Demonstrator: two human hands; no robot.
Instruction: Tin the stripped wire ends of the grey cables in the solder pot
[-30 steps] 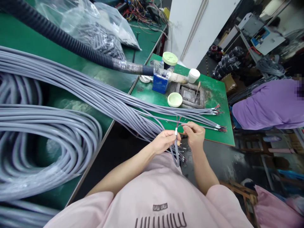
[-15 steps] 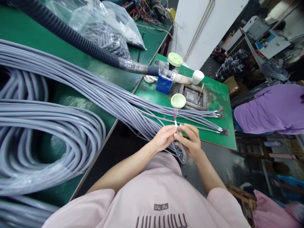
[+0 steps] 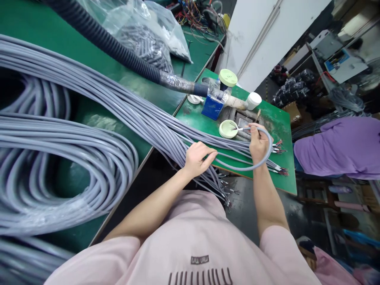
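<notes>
My right hand (image 3: 259, 143) is closed around a grey cable (image 3: 270, 149) close to its stripped end. The thin fanned wires (image 3: 233, 126) of that end are over or in a shallow pale green dish (image 3: 225, 133); contact with its contents cannot be made out. From my right hand the cable bends in a wide loop back to my left hand (image 3: 199, 157). There, thumb and fingers are pinched together where the cable meets them, beside a thick bundle of grey cables (image 3: 166, 136). Several stripped cable ends (image 3: 277, 147) lie on the green board to the right.
Behind the dish stand a dirty square metal pot (image 3: 245, 118), a blue box (image 3: 212, 107), a white jar (image 3: 253, 101) and a green-lidded container (image 3: 228, 77). A black corrugated hose (image 3: 118, 53) crosses above the bench. Coiled cables (image 3: 109, 170) lie left. A person in purple (image 3: 338, 146) is at right.
My hands were together on the cable end with its wires upward. My right hand has carried that end forward to the dish; my left hand has drawn back left. The view has shifted slightly.
</notes>
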